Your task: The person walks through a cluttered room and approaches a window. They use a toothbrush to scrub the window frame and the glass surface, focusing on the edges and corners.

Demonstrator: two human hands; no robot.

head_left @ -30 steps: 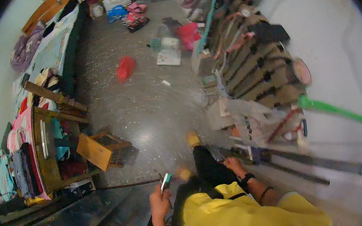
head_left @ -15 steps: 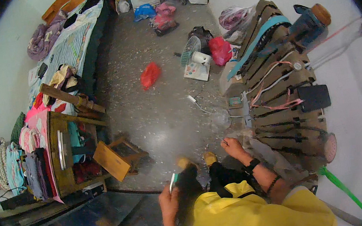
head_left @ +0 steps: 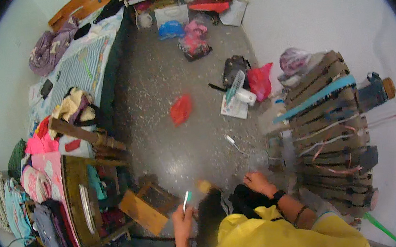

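My left hand (head_left: 183, 222) is closed around a slim white-and-green tool (head_left: 187, 200), which looks like a small brush and points up and away from me. To its left is a small wooden stool (head_left: 142, 210), apart from the hand. My right hand (head_left: 258, 184) is out in front of my body with its fingers curled in; whatever they may hold is hidden. Beyond it, a white cord with a plug end (head_left: 229, 140) lies on the floor. A dark band circles each wrist.
On the floor ahead are a red plastic bag (head_left: 181, 110), a white fan (head_left: 235, 104), a black bag (head_left: 237, 70) and a pink bag (head_left: 260, 81). A wooden cabinet (head_left: 81, 205) and a bed (head_left: 86, 63) line the left. A brown slatted rack (head_left: 323, 133) stands right.
My view has tilted upward, so the floor things sit lower and farther right. Both hands keep about the same pose, and the white-and-green tool stays in my left hand.
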